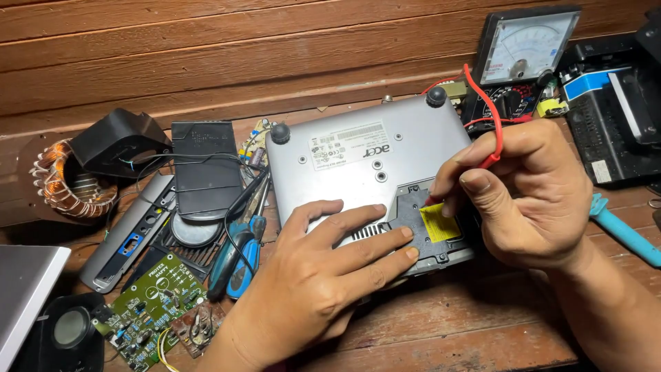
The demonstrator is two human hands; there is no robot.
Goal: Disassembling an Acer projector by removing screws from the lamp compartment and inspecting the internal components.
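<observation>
A silver-grey box-shaped device (358, 155) lies bottom-up on the wooden bench, with two black rubber feet at its far corners. My left hand (317, 275) lies flat on its near edge, fingers spread over the vent slots. My right hand (523, 196) pinches a red test probe (490, 160) and presses its tip against the dark cover plate (420, 231) that carries a yellow label (439, 222). The probe's red lead (485, 100) loops back to an analogue multimeter (520, 58) leaning on the wall.
Left of the device lie blue-handled pliers (237, 258), a black plastic cover (203, 169), a grey panel (127, 234), a green circuit board (155, 296) and a copper-wound coil (65, 179). Black equipment (613, 117) and a turquoise tool handle (623, 231) sit at right.
</observation>
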